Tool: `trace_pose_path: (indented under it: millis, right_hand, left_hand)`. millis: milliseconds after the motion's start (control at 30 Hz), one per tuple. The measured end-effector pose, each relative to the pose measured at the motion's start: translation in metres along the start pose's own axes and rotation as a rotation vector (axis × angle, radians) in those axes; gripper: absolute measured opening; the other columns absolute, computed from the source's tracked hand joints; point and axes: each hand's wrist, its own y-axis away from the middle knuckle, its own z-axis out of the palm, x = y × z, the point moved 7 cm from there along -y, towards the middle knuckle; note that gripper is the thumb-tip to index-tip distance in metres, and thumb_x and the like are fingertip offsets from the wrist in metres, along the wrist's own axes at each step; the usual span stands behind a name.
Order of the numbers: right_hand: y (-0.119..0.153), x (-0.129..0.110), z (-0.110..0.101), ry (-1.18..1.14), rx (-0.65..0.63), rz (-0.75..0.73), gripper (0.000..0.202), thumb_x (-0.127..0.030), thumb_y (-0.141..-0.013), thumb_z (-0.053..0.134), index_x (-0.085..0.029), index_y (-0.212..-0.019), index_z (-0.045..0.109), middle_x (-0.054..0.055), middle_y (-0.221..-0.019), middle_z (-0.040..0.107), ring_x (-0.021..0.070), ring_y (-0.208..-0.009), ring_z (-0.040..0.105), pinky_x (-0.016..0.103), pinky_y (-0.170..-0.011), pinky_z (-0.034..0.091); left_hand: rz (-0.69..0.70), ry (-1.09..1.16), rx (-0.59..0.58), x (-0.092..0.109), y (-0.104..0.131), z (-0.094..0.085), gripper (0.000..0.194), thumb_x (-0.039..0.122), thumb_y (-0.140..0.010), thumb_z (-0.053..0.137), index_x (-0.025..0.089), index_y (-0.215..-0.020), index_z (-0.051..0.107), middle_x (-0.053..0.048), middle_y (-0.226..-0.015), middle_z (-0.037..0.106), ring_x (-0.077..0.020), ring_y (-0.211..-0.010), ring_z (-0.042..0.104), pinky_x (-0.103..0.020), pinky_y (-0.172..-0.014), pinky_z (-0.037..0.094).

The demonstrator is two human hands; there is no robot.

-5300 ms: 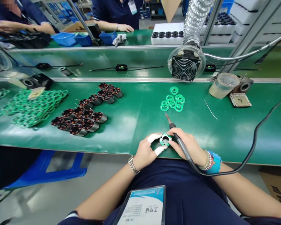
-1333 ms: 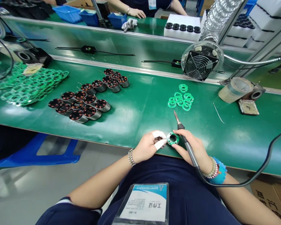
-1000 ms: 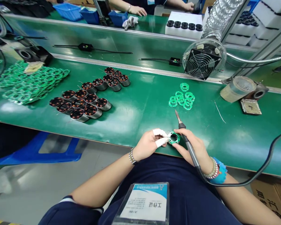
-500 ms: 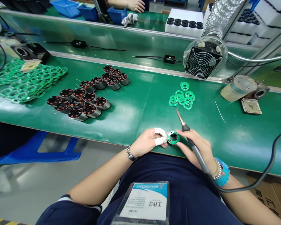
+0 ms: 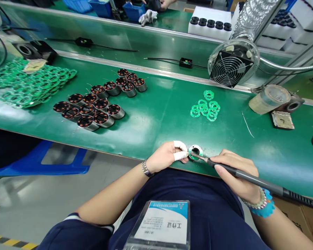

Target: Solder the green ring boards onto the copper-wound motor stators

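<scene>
My right hand (image 5: pixel 241 168) grips a soldering iron (image 5: pixel 266 184), whose metal tip reaches left onto a small motor stator (image 5: pixel 197 148) near the bench's front edge. A ring-shaped green circuit board tops this stator. My left hand (image 5: pixel 167 158), with white covers on two fingers, is pinched closed at the stator's left edge; whether a fine wire is also between the fingertips is too small to tell. Loose green ring boards (image 5: pixel 205 108) lie beyond my hands. Several stators (image 5: pixel 101 118) with copper windings stand upright in groups to the left.
A large pile of ring boards (image 5: pixel 39 83) covers the far left. A fan (image 5: pixel 229 69) with a foil duct stands at the back right, near a translucent cup (image 5: pixel 268 99) and a sponge tray (image 5: pixel 283 119). A thin wire (image 5: pixel 247 125) lies on the green bench (image 5: pixel 156 128).
My right hand has let go of the stator's right side and turned the soldering iron, bringing its tip down onto the board. My left hand stays at the stator's left edge.
</scene>
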Motion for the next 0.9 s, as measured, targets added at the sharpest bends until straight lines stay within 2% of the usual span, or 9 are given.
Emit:
trace_pose_path:
  millis: [267, 433, 500, 633, 700, 767, 833, 900]
  right_hand:
    - [0.000, -0.001, -0.001, -0.002, -0.008, 0.001, 0.018, -0.009, -0.078, 0.055, -0.015, -0.090, 0.067, 0.006, -0.070, 0.066, 0.0147, -0.060, 0.057, 0.029, -0.055, 0.047]
    - [0.005, 0.014, -0.006, 0.007, 0.036, 0.026, 0.024, -0.015, -0.082, 0.056, -0.020, -0.104, 0.061, 0.003, -0.074, 0.066, 0.0147, -0.067, 0.062, 0.027, -0.063, 0.050]
    - [0.001, 0.022, -0.001, 0.038, -0.019, 0.029, 0.023, -0.016, -0.084, 0.054, -0.021, -0.106, 0.058, 0.003, -0.081, 0.067, 0.0147, -0.075, 0.064, 0.026, -0.069, 0.052]
    - [-0.013, 0.031, 0.024, 0.048, -0.268, -0.046, 0.031, -0.019, -0.085, 0.054, -0.021, -0.115, 0.049, 0.009, -0.114, 0.061, 0.0187, -0.106, 0.058, 0.031, -0.090, 0.048]
    - [-0.017, 0.035, 0.034, 0.048, -0.340, -0.071, 0.036, -0.021, -0.084, 0.056, -0.020, -0.118, 0.046, 0.010, -0.116, 0.060, 0.0189, -0.106, 0.059, 0.032, -0.090, 0.049]
    - [-0.019, 0.038, 0.037, 0.071, -0.344, -0.062, 0.035, -0.022, -0.083, 0.058, -0.019, -0.117, 0.047, 0.009, -0.109, 0.063, 0.0181, -0.097, 0.062, 0.030, -0.084, 0.051]
    - [-0.016, 0.041, 0.037, 0.095, -0.306, -0.030, 0.035, -0.023, -0.081, 0.060, -0.019, -0.114, 0.049, 0.008, -0.104, 0.064, 0.0173, -0.091, 0.063, 0.029, -0.080, 0.052]
    - [-0.011, 0.044, 0.034, 0.115, -0.249, 0.009, 0.035, -0.024, -0.081, 0.061, -0.019, -0.113, 0.050, 0.007, -0.103, 0.063, 0.0175, -0.091, 0.063, 0.028, -0.080, 0.052]
  left_hand:
    - [0.013, 0.026, -0.008, -0.002, -0.002, 0.000, 0.014, 0.020, -0.071, 0.066, 0.012, -0.074, 0.056, -0.002, -0.064, 0.066, -0.0110, -0.062, 0.064, -0.026, -0.067, 0.050]
    - [0.015, 0.010, -0.006, -0.001, 0.000, 0.000, 0.015, 0.022, -0.072, 0.066, 0.011, -0.074, 0.056, -0.003, -0.064, 0.066, -0.0112, -0.062, 0.063, -0.026, -0.067, 0.050]
    - [0.016, 0.004, -0.007, 0.000, 0.000, 0.000, 0.014, 0.021, -0.072, 0.066, 0.011, -0.075, 0.056, -0.003, -0.064, 0.066, -0.0113, -0.062, 0.063, -0.026, -0.068, 0.050]
    - [0.033, -0.045, -0.013, 0.001, -0.001, 0.000, 0.012, 0.022, -0.074, 0.062, 0.012, -0.076, 0.055, -0.003, -0.066, 0.066, -0.0121, -0.064, 0.064, -0.027, -0.068, 0.051]
    - [0.069, -0.105, -0.025, 0.002, 0.000, 0.001, 0.011, 0.022, -0.076, 0.059, 0.012, -0.077, 0.054, -0.003, -0.066, 0.065, -0.0131, -0.064, 0.065, -0.028, -0.067, 0.052]
    - [0.195, -0.249, 0.026, 0.007, 0.004, -0.001, 0.009, 0.022, -0.079, 0.056, 0.013, -0.080, 0.054, -0.004, -0.070, 0.065, -0.0141, -0.066, 0.065, -0.028, -0.067, 0.053]
    - [0.435, -0.518, 0.125, 0.017, 0.014, -0.001, 0.009, 0.022, -0.080, 0.055, 0.015, -0.084, 0.056, -0.006, -0.078, 0.066, -0.0152, -0.072, 0.065, -0.029, -0.069, 0.052]
    - [0.683, -0.823, 0.196, 0.023, 0.027, 0.007, 0.010, 0.020, -0.081, 0.055, 0.016, -0.089, 0.058, -0.007, -0.084, 0.066, -0.0157, -0.076, 0.064, -0.029, -0.070, 0.052]
